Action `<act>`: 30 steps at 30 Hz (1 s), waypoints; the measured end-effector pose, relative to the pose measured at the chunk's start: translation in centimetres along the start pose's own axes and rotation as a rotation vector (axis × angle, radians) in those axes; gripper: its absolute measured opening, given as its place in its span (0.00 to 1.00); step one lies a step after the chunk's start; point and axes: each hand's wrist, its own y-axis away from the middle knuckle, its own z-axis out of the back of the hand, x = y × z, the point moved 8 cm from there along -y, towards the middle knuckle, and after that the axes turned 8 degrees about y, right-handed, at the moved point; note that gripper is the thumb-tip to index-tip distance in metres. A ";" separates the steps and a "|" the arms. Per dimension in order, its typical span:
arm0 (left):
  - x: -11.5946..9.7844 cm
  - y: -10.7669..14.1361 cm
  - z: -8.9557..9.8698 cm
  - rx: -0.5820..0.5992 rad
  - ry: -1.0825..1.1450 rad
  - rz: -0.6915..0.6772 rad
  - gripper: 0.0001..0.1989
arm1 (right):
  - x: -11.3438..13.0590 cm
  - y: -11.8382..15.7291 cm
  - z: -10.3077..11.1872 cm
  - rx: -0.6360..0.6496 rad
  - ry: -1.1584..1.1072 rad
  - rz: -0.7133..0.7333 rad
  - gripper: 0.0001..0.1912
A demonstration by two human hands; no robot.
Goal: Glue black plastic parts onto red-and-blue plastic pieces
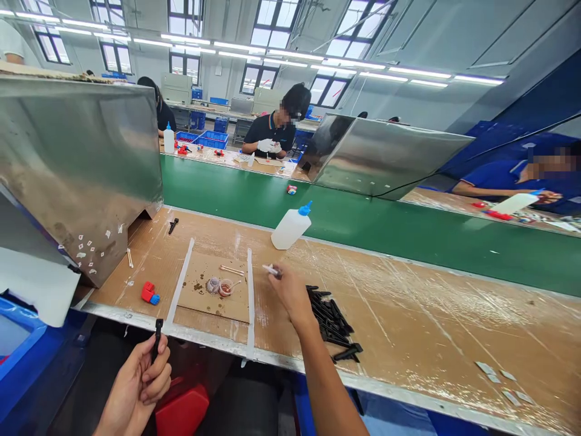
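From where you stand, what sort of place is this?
Probably a toy or plastics assembly workshop: a green conveyor belt, workers seated along it, and a pile of black parts on the bench.

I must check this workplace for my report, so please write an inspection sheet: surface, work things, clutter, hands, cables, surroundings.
Surface: table scuffed; cardboard stained.
Work things: left hand holds black part; right hand holds small item, kind unclear; near it, black pile and bottle; two cups on cardboard.
Clutter: swabs, red-blue piece, pale scraps.
Hands: bare, both gripping.
Cables: thin black one by far metal panel.
Surroundings: green strip beyond table; seated person working across it.
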 end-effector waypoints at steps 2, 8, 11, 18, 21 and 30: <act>-0.6 0.3 -0.1 -0.006 -0.003 -0.012 0.15 | 0.1 -1.8 0.0 -0.002 -0.052 0.010 0.19; -3.5 0.3 0.6 -0.048 0.000 -0.097 0.14 | 0.1 -2.1 0.3 -0.056 -0.234 -0.007 0.23; -4.5 -0.1 1.1 -0.062 -0.002 -0.134 0.13 | -0.2 0.5 0.9 -0.156 -0.343 -0.070 0.20; -5.0 -0.8 0.9 -0.032 0.000 -0.143 0.13 | 0.0 7.5 1.1 -0.267 -0.563 -0.211 0.22; -3.8 -1.5 0.4 -0.004 0.005 -0.105 0.13 | 1.1 9.2 0.5 -0.231 -0.638 -0.231 0.23; 5.0 -6.3 -2.0 0.094 -0.051 0.107 0.17 | 6.1 7.4 -1.3 -0.074 -0.604 -0.014 0.20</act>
